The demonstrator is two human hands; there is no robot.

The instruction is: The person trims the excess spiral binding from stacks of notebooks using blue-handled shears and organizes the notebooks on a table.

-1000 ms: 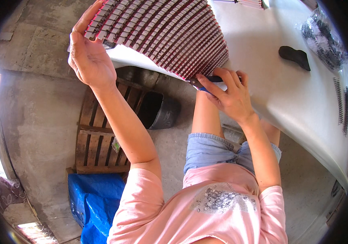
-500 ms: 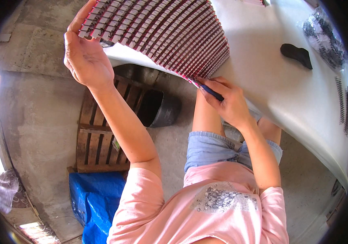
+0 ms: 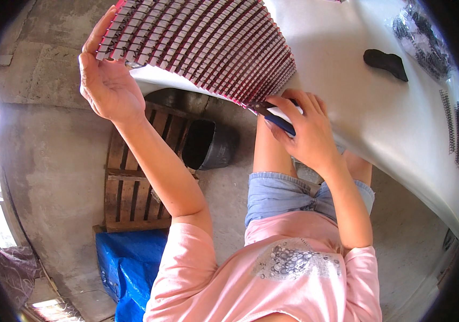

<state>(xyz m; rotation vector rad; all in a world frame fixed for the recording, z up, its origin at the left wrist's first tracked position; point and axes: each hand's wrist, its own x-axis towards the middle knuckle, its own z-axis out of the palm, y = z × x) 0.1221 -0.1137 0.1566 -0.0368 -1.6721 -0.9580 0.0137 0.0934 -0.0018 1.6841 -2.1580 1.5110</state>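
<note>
A wide fanned stack of spiral-bound pads point(image 3: 202, 51), greyish white with red edges and rows of dark coils, lies across the near left edge of the table. My left hand point(image 3: 112, 90) is at its left end, with the fingers reaching along the outer side and the thumb beside it. At the opposite lower corner my right hand point(image 3: 311, 129) grips pliers point(image 3: 280, 123) with dark blue handles. Their handles are spread apart, and the dark jaws are against the coil ends at that corner. Whether the jaws pinch a wire is too small to tell.
On the white tabletop point(image 3: 342, 64) lie a black elongated object point(image 3: 386, 64), a clear plastic bag point(image 3: 422, 45) of dark items, and loose black coils point(image 3: 448, 121). Below stand a black bucket point(image 3: 219, 145), a wooden pallet point(image 3: 125, 185) and a blue tarp-covered bundle point(image 3: 133, 263).
The plier handles have spread wider and my right hand's fingers have opened with them. The stack and my left hand appear slightly farther left in the picture.
</note>
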